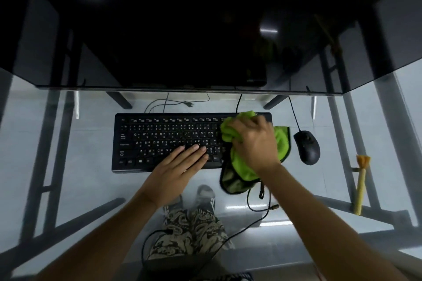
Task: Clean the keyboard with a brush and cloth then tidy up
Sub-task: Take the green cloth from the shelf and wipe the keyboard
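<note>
- On the glass tabletop (68, 180), head view, a black keyboard (159, 139) lies flat and square to the person, below a dark upper shelf (182, 89)
- Right hand (253, 143) sits over the keyboard's right end with fingers curled, gripping a bunched green cloth (239, 166)
- Cloth covers the keyboard's right end; its dark-edged lower corner hangs past the front edge of the keyboard onto the glass
- Left hand (178, 164) lies flat, fingers straight and together, pressing on the lower keys right of centre, holding nothing
- Black mouse (307, 147) rests just right of the cloth, apart from it, its cable running up toward the shelf
- Brush (360, 183) with a pale yellow handle and orange bristles lies near the tabletop's right edge, well apart from both hands, bristles pointing away from the person
- Through the glass show patterned trousers (194, 230), a shoe (205, 194) and loose black cables (258, 207) on the floor
- Whether the cloth touches the keys beneath the hand cannot be told
</note>
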Tool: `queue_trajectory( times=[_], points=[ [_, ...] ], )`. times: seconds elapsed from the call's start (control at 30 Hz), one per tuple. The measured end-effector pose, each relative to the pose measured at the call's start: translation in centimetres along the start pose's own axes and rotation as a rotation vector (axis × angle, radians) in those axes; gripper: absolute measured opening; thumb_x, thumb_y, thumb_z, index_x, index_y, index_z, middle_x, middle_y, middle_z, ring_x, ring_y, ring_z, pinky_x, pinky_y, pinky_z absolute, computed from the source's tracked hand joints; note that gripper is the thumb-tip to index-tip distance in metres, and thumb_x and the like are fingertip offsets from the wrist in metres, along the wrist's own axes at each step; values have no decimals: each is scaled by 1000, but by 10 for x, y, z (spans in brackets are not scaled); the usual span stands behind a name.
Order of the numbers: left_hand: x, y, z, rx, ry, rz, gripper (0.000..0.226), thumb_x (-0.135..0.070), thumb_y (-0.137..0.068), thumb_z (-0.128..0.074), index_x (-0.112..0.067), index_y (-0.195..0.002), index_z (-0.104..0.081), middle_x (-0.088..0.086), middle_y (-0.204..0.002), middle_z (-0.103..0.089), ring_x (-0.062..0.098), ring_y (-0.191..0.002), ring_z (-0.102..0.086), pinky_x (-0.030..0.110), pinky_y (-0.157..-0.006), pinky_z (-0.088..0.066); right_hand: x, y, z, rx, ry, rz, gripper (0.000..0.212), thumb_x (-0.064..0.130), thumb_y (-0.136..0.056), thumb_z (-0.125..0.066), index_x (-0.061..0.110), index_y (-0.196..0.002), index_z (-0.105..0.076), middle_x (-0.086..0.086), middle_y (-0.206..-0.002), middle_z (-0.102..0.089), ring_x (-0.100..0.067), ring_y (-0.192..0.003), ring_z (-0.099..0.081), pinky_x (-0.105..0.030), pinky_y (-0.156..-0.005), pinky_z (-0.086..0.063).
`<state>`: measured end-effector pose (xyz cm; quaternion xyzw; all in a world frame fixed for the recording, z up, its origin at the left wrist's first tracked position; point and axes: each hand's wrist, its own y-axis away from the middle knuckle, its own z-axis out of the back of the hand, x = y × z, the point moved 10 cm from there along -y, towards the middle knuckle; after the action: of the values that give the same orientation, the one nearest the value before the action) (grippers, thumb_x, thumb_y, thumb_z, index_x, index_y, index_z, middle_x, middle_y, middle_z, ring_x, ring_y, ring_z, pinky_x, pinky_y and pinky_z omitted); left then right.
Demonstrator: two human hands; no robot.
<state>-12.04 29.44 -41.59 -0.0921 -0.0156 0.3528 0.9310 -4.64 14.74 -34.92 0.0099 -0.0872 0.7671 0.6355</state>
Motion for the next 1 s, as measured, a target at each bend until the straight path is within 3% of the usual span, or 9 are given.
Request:
queue_trajectory(
  times=[0.1, 0.17, 0.23, 0.4, 0.5, 0.63, 0.73, 0.83, 1.0],
  points=[
    [1, 1, 0, 35, 7, 17, 48, -10, -98, -30, -9, -146, -32, 7, -153, -33, 22, -141, -32, 42, -116, -21, -23, -1, 0, 19, 34, -76, 42, 11, -67, -76, 23, -106, -69, 0, -106, -73, -33, -89, -57, -38, -71, -45],
    [24, 13, 9, 38, 11, 150, 49, -26, -100, -37, -8, -145, -33, 8, -151, -36, 24, -141, -33, 45, -115, -23, -11, 1, 1, 23, 36, -24, 41, 12, -67, -77, 22, -106, -70, -1, -105, -73, -33, -89, -57, -38, -71, -46],
    [54, 32, 14, 32, 6, 306, 51, -35, -102, -30, -7, -144, -32, 11, -150, -36, 25, -140, -30, 47, -116, -20, 11, -2, 2, 23, 16, 27, 41, 14, -67, -78, 23, -106, -71, 1, -107, -73, -31, -92, -58, -39, -72, -48],
    [78, 59, 12, 70, 9, 407, 54, -38, -103, -23, -3, -143, -34, 13, -148, -40, 26, -139, -31, 46, -115, -21, 137, -2, -22, 58, -28, 420, 37, 10, -73, -71, 29, -105, -69, 7, -116, -68, -24, -103, -54, -39, -79, -41],
    [79, 57, 12, 62, 31, 417, 55, -39, -102, -29, -3, -142, -38, 12, -148, -40, 25, -139, -32, 45, -114, -24, 133, 2, -22, 44, 23, 534, 36, 12, -71, -71, 28, -103, -69, 2, -114, -69, -26, -98, -57, -37, -76, -40],
    [80, 60, 11, 92, 42, 423, 56, -41, -102, -25, -5, -143, -37, 11, -149, -39, 24, -140, -32, 41, -116, -19, 53, 19, -10, 55, 107, 545, 34, 21, -66, -76, 25, -98, -68, -1, -114, -70, -25, -102, -50, -37, -75, -44],
    [80, 60, 11, 84, 53, 428, 55, -41, -103, -24, -5, -143, -37, 11, -149, -40, 24, -139, -34, 42, -116, -22, 13, 22, -8, 125, 145, 445, 43, 26, -61, -83, 22, -102, -68, -3, -116, -69, -26, -104, -48, -39, -75, -48],
    [80, 60, 13, 48, 60, 415, 54, -40, -103, -28, -5, -143, -38, 11, -149, -39, 25, -140, -34, 45, -114, -27, 33, 12, -11, 84, 121, 354, 37, 30, -66, -80, 23, -100, -67, -3, -111, -71, -27, -101, -54, -36, -74, -48],
    [79, 60, 16, 15, 68, 410, 53, -38, -101, -33, -5, -142, -40, 11, -149, -40, 24, -139, -34, 44, -114, -27, 95, 2, -25, 46, 34, 460, 30, 26, -74, -67, 26, -105, -67, -3, -114, -69, -26, -99, -56, -36, -76, -45]
  ],
)
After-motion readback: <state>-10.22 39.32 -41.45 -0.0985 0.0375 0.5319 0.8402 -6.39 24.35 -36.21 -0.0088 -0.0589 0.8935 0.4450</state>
